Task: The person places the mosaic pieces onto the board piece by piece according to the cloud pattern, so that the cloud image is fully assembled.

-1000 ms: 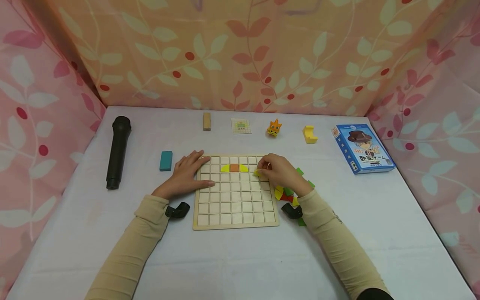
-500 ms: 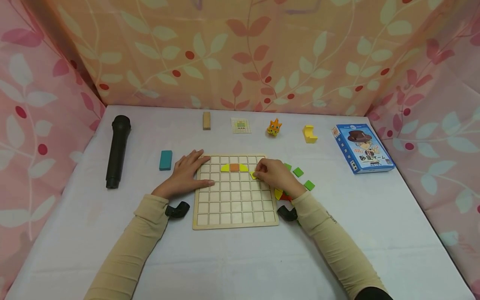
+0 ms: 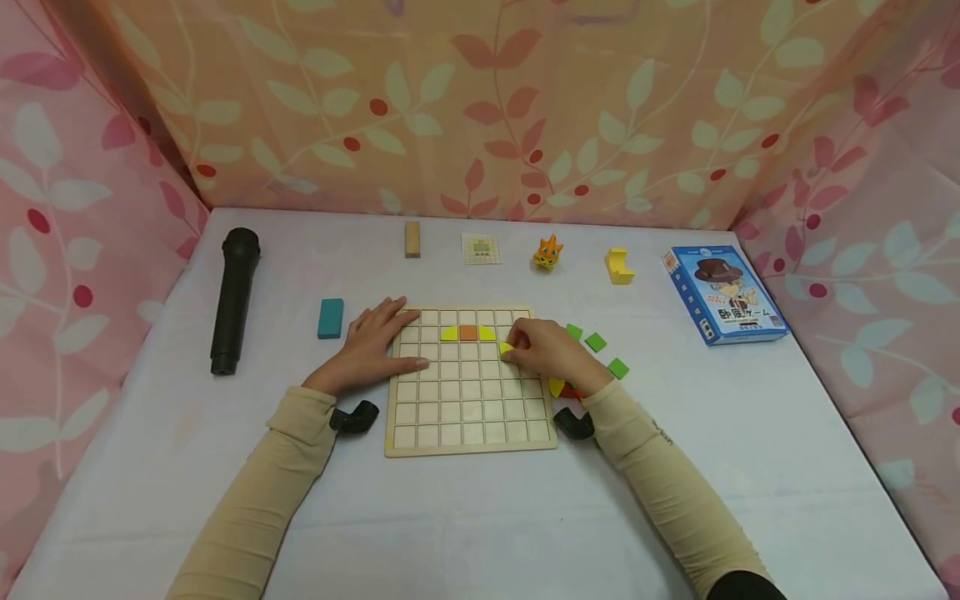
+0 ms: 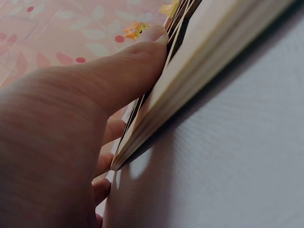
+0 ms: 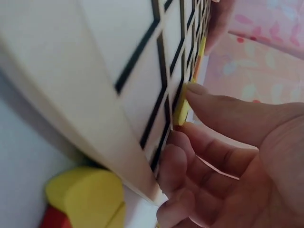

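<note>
A wooden grid board (image 3: 471, 412) lies on the white cloth. Its second row from the far side bears an orange square tile (image 3: 468, 332) between two yellow tiles, each with one curved side. Spread over the board's left edge, my left hand (image 3: 372, 346) rests with the thumb on the grid; the left wrist view shows that thumb (image 4: 137, 61) on top near the rim. My right hand (image 3: 547, 350) pinches a small yellow tile (image 3: 505, 348) between thumb and fingers at the board's right side, one row nearer. In the right wrist view this yellow tile (image 5: 181, 107) sits against the grid.
Green tiles (image 3: 596, 342) and a red tile (image 3: 572, 392) lie right of the board, some under my right forearm. Around are a microphone (image 3: 235, 300), teal block (image 3: 330, 318), wooden block (image 3: 412, 239), pattern card (image 3: 481, 248), orange figurine (image 3: 547, 252), yellow block (image 3: 618, 267) and blue box (image 3: 724, 293).
My right hand has moved slightly left and nearer over the board with the yellow tile, uncovering green tiles behind it. My left hand has stayed in place.
</note>
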